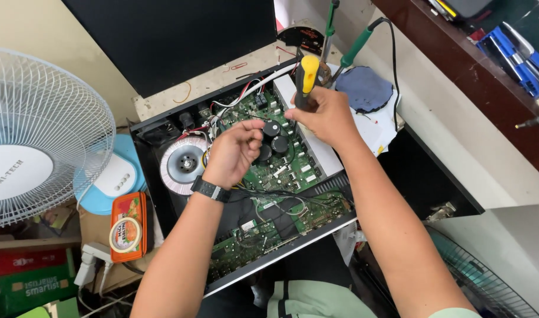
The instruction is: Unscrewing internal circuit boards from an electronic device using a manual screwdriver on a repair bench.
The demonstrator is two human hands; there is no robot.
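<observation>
Screwdriver (306, 79) with a yellow-and-black handle stands nearly upright in the right hand (326, 115), whose fingers (316, 105) are wrapped shut around the lower part of the grip; its tip goes down out of sight behind the hand, over the far side of the green circuit board (281, 168). That board lies inside an open black amplifier chassis (154, 182), which sits askew on the bench toward its back edge, under a dark panel.

The left hand (234, 154), with a black watch at the wrist, hovers over the middle of the board, its fingers curled loosely together just beside the group of black round capacitors (273, 141); whether they pinch something small I cannot tell. A ring-shaped silver transformer (183, 165) sits at the left end of the chassis, with red, white and black wires (246, 94) running past it.

To do this well, I would judge that the driver should stay square over whatever fastener it meets, with steady downward pressure so the tip does not slip onto the board or the wiring. The free hand is best kept off the capacitor tops and bare solder points, ready to catch a loosened screw.

A white fan (42, 135) stands at the bench's left edge, an orange tin (128, 227) near it, and a green-handled soldering iron (358, 44) rests toward the back right corner.
</observation>
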